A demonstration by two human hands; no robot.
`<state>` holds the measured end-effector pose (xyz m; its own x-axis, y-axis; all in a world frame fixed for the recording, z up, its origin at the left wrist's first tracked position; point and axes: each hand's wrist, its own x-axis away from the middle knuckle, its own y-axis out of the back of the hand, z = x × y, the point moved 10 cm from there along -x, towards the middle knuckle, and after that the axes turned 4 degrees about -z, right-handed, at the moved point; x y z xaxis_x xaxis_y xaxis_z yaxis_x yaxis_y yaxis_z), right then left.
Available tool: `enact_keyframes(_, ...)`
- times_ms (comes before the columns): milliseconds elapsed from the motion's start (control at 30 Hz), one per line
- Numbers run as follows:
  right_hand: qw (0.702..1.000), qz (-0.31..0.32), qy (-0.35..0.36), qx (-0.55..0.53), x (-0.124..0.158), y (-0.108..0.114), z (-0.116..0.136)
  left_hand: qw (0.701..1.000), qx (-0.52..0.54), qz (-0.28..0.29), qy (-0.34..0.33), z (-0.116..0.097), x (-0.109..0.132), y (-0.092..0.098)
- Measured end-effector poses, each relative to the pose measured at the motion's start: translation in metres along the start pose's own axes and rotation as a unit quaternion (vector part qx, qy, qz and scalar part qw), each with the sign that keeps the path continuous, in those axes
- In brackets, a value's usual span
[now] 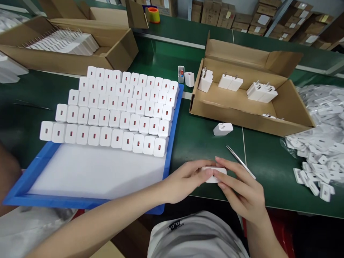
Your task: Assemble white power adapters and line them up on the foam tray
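Both of my hands hold one white charger piece [220, 175] near the front edge of the green table. My left hand [186, 179] grips its left end, thumb on the top face. The fingers of my right hand [239, 184] press on its right end and top. Tweezers [241, 162] lie just beyond my right hand. A white charger [223, 129] rests farther back. At the left, a blue-rimmed tray [172, 143] bears rows of white chargers [106, 136] with small port slots facing up.
An open cardboard box [249, 120] with several chargers stands at the back right. Loose white covers [319, 168] are piled at the far right. Another box [67, 62] sits back left. Two small casings [189, 79] stand behind the tray. Part of a person's arm [9, 175] shows at the left edge.
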<state>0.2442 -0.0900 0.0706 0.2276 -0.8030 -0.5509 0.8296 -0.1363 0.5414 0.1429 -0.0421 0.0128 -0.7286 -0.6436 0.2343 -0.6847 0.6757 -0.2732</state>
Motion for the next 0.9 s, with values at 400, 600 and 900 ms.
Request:
enact_keyframes(400, 0.926, -0.08, -0.315, -0.193, 0.022, -0.006, -0.048, 0.991, -0.125, -0.022, -0.034, -0.003, 0.006, 0.008)
enact_keyframes(600, 0.901, -0.095, -0.346, -0.243, 0.021, -0.015, -0.05, 0.99, -0.134, -0.022, -0.048, -0.005, 0.005, 0.01)
enact_keyframes(900, 0.908, -0.117, -0.324, -0.239, 0.018, -0.022, -0.042, 0.985, -0.143, -0.041, -0.084, -0.016, 0.004, 0.012)
